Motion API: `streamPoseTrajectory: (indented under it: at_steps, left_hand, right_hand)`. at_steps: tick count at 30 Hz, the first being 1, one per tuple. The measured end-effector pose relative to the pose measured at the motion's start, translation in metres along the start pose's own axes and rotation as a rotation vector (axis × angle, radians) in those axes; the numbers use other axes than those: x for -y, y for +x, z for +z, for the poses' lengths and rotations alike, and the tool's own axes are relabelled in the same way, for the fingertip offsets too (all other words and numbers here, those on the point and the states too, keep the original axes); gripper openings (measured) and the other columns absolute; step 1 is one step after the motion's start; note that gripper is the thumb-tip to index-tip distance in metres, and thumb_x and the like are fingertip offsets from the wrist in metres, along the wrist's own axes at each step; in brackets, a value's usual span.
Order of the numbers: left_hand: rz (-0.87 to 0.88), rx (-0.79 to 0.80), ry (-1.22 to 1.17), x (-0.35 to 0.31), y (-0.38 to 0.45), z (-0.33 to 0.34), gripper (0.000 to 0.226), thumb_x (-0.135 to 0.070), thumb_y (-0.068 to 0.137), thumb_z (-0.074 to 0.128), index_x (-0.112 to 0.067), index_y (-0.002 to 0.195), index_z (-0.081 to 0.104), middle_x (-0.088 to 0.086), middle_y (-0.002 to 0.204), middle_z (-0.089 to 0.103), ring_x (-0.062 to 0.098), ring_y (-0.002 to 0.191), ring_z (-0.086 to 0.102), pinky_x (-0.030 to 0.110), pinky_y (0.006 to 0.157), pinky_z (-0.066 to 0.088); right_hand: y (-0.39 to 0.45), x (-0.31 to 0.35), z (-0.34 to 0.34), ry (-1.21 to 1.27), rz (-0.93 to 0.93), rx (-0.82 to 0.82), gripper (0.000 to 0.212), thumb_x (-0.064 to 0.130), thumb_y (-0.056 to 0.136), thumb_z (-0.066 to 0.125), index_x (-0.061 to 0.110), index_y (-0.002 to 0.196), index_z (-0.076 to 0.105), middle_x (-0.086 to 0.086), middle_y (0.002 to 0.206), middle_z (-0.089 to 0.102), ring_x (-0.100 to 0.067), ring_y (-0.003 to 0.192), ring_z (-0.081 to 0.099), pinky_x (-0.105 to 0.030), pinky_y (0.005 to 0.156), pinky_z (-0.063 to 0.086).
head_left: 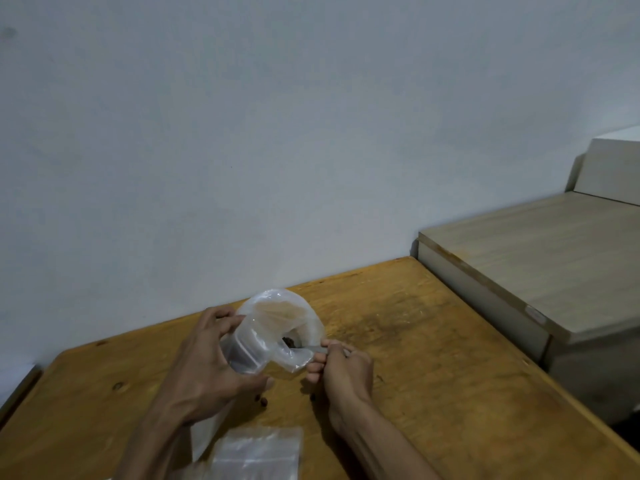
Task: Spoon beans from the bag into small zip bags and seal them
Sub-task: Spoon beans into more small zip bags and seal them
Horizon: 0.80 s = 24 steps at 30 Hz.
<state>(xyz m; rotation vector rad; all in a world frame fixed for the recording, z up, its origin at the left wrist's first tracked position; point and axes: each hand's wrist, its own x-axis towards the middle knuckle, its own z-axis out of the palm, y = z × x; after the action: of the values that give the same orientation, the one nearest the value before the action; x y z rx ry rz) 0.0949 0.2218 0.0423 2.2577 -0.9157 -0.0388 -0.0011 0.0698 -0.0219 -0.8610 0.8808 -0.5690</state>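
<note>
Left grip: left hand (204, 368) curls around the small zip bag (247, 355), holding it above the desk (433, 358).
Right grip: right hand (341, 367) pinches the spoon (308, 348) handle; its bowl, holding dark beans (288, 341), sits in the bean bag (280, 317) mouth.
Near edge: empty zip bags (258, 455) lie flat.
Loose: stray beans (263, 400) lie between the wrists.
Right, beyond: pale cabinet (540, 258).

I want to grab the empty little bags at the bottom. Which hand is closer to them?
Left. The left hand holds the big bag right above the little bags. The right hand pinches the spoon farther to the right of them.
</note>
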Motion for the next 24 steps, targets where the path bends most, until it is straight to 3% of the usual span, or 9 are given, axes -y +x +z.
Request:
streamPoseTrajectory:
  at_steps: [6,13,19,24]
  left_hand:
    - [-0.052,-0.014,-0.018,0.004,-0.002,0.000,0.117,-0.039,0.036,0.102,-0.015,0.138,0.050,-0.008,0.133,0.049,0.014,0.115,0.052,0.031,0.097,0.047]
    - [-0.141,-0.029,-0.039,0.008,-0.013,0.008,0.113,-0.036,0.037,0.102,-0.014,0.136,0.050,-0.004,0.129,0.053,0.016,0.108,0.054,0.027,0.083,0.044]
    - [-0.177,-0.006,-0.031,0.010,-0.016,0.012,0.120,-0.029,0.038,0.102,-0.010,0.142,0.045,-0.009,0.121,0.046,0.012,0.107,0.048,0.020,0.081,0.041]
    - [-0.195,-0.001,-0.021,0.009,-0.016,0.013,0.119,-0.030,0.039,0.102,-0.013,0.142,0.045,-0.009,0.126,0.047,0.011,0.108,0.047,0.027,0.091,0.046]
  right_hand:
    - [0.006,0.003,-0.008,0.032,-0.022,0.023,0.018,0.008,0.102,0.049,0.005,0.097,0.066,-0.008,0.060,0.065,-0.016,0.049,0.059,-0.031,0.052,0.050]
    - [0.008,0.008,-0.015,0.012,-0.116,0.009,0.020,0.013,0.102,0.050,0.006,0.096,0.068,-0.004,0.058,0.067,-0.016,0.050,0.060,-0.034,0.060,0.052]
    - [0.007,0.006,-0.016,-0.030,-0.133,0.013,0.019,0.016,0.103,0.051,0.009,0.098,0.069,-0.003,0.061,0.068,-0.015,0.051,0.062,-0.034,0.062,0.054]
    - [0.000,0.011,-0.021,-0.302,-0.260,-0.004,0.023,0.017,0.103,0.049,0.017,0.090,0.068,-0.006,0.066,0.071,-0.017,0.054,0.066,-0.036,0.059,0.061]
